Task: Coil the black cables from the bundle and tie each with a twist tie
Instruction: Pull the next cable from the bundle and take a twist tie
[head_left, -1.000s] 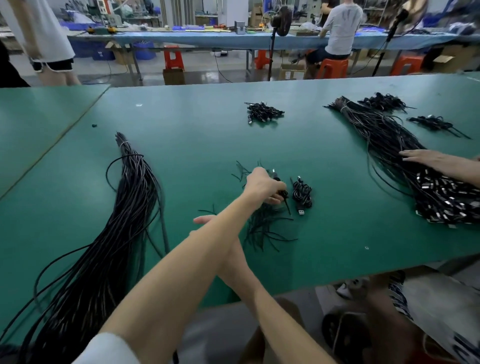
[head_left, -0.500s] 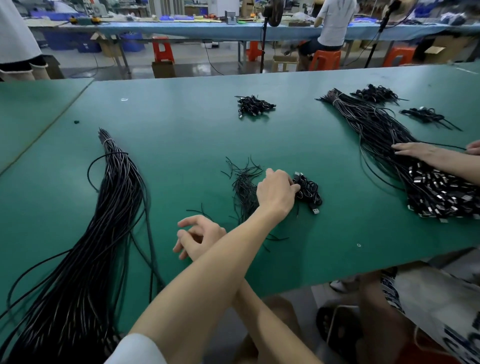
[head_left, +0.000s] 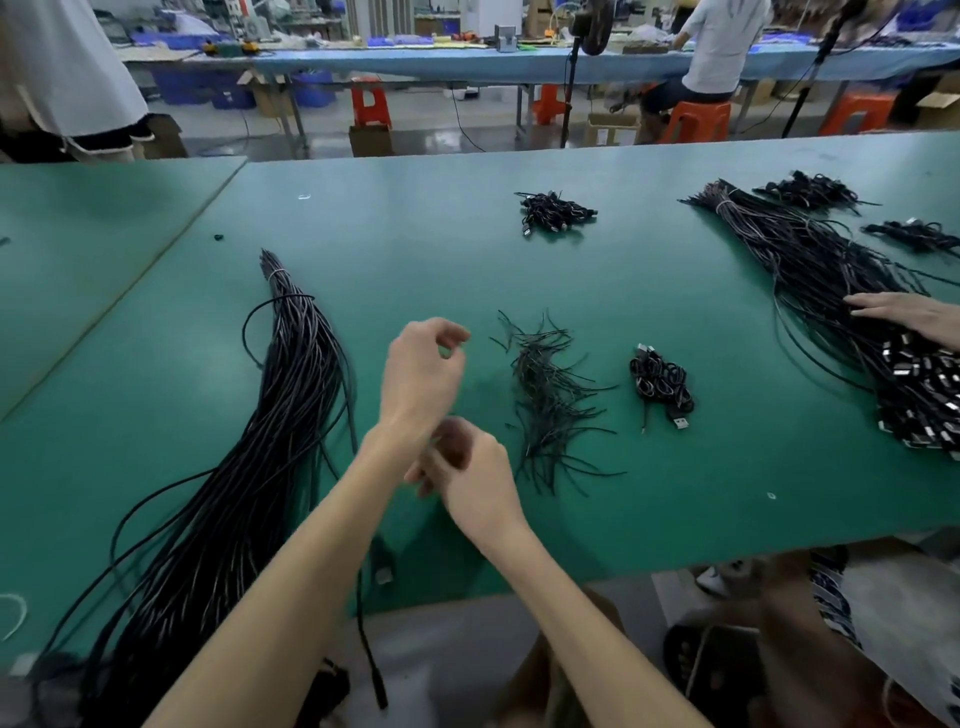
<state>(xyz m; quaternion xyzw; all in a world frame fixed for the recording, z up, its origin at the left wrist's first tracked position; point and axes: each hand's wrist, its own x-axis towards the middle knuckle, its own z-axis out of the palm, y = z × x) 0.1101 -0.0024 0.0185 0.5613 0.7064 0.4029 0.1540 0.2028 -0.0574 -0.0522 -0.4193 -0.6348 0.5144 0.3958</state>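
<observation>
a long bundle of black cables (head_left: 249, 441) is lying on the left of the green tabletop (head_left: 415, 249), bound by a pale band near its far end and fanning out toward the near edge; a loose heap of black twist ties (head_left: 545, 395) is lying mid-tabletop; just right of it a small cluster of coiled cables (head_left: 662, 384) is resting, a usb plug sticking out on its near side; a far pile of coils (head_left: 556, 213) is sitting well behind.

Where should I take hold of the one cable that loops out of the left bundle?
Probably at the loop itself, coming from the left of the bundle: there it bows clear of the other cables over bare table, so fingers can pinch it alone.
</observation>
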